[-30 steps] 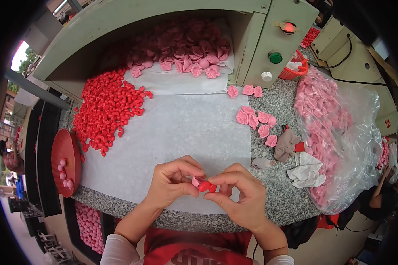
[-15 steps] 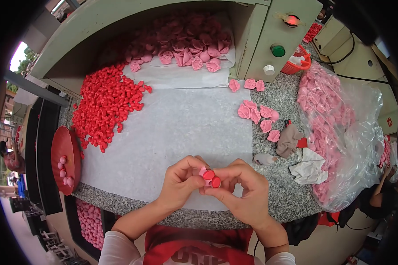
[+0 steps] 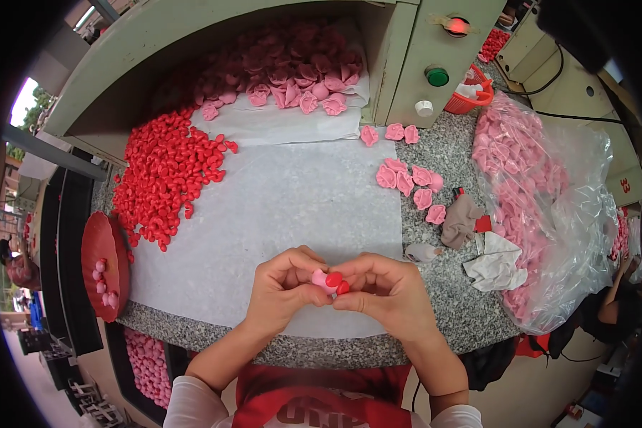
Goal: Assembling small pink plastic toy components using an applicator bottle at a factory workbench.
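Observation:
Above the near edge of the white sheet, my left hand (image 3: 279,287) pinches a small pink moulded piece (image 3: 319,277) between thumb and fingertips. My right hand (image 3: 391,294) has its thumb and fingers closed on a glossy red two-lobed piece (image 3: 334,279), which touches the pink one. The fingertips partly cover both pieces, so I cannot tell whether they are joined. Far left on the sheet lies a heap of similar red pieces (image 3: 167,171). Loose pink cupped pieces (image 3: 404,182) lie to the right, along the sheet's edge.
A green metal housing (image 3: 435,43) holds a pile of pink pieces (image 3: 292,78). Red plate (image 3: 93,250) with several pink-and-red pieces at left; dark bin (image 3: 150,364) of pink pieces below. Cloths (image 3: 496,262) and a clear bag (image 3: 521,171) of pink pieces at right.
Between my fingers the pink piece has turned to show more of its side, and the red lobes have tilted to the right. The whole view has shifted slightly.

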